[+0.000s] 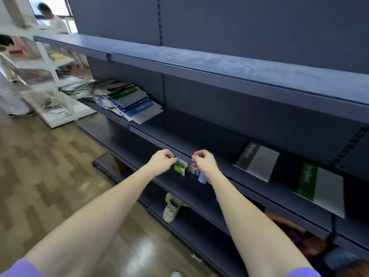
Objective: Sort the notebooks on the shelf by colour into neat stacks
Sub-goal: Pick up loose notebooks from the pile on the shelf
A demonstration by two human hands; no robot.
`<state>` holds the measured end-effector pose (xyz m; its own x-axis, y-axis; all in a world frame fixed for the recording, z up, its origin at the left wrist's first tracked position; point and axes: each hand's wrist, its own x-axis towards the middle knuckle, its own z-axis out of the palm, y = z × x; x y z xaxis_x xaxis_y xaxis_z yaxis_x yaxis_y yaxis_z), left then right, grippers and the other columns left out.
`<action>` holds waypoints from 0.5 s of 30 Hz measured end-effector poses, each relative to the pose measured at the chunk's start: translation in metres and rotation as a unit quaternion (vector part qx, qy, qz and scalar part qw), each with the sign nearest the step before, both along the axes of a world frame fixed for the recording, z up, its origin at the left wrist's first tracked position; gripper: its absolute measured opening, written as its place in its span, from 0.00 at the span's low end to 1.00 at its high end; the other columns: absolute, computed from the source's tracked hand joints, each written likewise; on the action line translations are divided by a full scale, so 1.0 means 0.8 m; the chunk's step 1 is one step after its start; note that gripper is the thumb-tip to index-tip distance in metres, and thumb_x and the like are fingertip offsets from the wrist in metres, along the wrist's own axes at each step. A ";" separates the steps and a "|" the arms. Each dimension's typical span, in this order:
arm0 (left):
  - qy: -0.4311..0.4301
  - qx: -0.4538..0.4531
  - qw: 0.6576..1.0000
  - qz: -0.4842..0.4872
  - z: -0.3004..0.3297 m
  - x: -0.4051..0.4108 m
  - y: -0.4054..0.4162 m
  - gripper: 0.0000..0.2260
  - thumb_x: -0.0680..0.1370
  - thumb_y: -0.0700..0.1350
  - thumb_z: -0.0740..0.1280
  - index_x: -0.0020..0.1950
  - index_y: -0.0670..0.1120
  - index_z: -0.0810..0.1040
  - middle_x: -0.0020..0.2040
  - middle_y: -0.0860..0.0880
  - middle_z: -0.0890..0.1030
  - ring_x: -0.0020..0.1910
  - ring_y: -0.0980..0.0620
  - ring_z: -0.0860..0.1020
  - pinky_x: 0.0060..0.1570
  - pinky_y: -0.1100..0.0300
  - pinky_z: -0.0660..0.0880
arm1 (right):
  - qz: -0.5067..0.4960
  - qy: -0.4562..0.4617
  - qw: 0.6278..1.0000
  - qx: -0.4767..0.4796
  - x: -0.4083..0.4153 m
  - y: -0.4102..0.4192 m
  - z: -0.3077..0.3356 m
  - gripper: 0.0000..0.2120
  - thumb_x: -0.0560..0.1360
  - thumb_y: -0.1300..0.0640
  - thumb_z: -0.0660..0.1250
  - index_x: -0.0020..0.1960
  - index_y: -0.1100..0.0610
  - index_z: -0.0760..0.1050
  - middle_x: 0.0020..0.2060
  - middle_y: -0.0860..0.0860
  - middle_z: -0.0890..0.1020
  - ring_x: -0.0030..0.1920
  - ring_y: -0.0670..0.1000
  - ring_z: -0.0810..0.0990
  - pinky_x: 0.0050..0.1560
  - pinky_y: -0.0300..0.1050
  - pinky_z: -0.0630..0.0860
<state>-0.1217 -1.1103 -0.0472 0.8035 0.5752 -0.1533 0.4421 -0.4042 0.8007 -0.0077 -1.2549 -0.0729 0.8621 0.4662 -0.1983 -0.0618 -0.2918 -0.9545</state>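
Dark blue steel shelving [219, 62] fills the view from nine o'clock to three, over a wood-pattern floor [50, 166] at seven o'clock. On the middle shelf [199, 126], a loose heap [129, 100] of blue, green and grey notebooks lies at ten o'clock, fanned and overlapping. At three o'clock, on the same shelf, a black-and-grey notebook [257, 160] lies flat, and a green-and-grey notebook [319, 188] lies just beside it, apart, jutting over the front edge. White racks [46, 62] stand at nine o'clock, with a blurred person [54, 19] at eleven. Near centre both hands work at the shelf's front lip: the left hand [160, 161] pinches a small green-printed tag [180, 168], fingers curled; the right hand [204, 161] pinches small pale tags [194, 169] close beside it. A beige shoe [171, 207] shows at six o'clock, under the bottom shelf.
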 end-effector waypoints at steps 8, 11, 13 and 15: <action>0.047 0.094 0.994 -0.012 0.021 0.050 0.167 0.08 0.79 0.48 0.68 0.55 0.45 0.78 0.44 0.49 0.79 0.45 0.49 0.78 0.47 0.57 0.73 | 0.041 -0.016 0.999 0.004 0.037 0.148 0.000 0.03 0.76 0.54 0.67 0.49 0.47 0.76 0.46 0.50 0.83 0.47 0.51 0.83 0.53 0.52 0.81; 0.054 0.097 0.994 -0.020 0.020 0.063 0.212 0.09 0.80 0.48 0.67 0.56 0.45 0.78 0.44 0.50 0.79 0.46 0.50 0.78 0.46 0.59 0.71 | 0.044 -0.041 0.998 -0.030 0.050 0.183 -0.001 0.02 0.78 0.54 0.66 0.49 0.47 0.75 0.47 0.50 0.83 0.50 0.52 0.82 0.55 0.52 0.81; 0.057 0.098 0.993 -0.034 0.021 0.070 0.240 0.08 0.80 0.48 0.66 0.56 0.45 0.78 0.45 0.50 0.79 0.46 0.50 0.77 0.46 0.60 0.70 | 0.041 -0.047 0.997 -0.049 0.056 0.208 0.001 0.03 0.78 0.55 0.66 0.48 0.47 0.75 0.47 0.51 0.83 0.50 0.53 0.82 0.55 0.53 0.81; 0.054 0.083 0.994 -0.037 0.019 0.078 0.275 0.09 0.80 0.48 0.66 0.56 0.45 0.77 0.47 0.49 0.80 0.48 0.48 0.78 0.47 0.58 0.71 | 0.041 -0.050 0.996 -0.057 0.061 0.237 0.006 0.03 0.78 0.55 0.66 0.48 0.47 0.75 0.47 0.52 0.83 0.51 0.54 0.83 0.55 0.55 0.81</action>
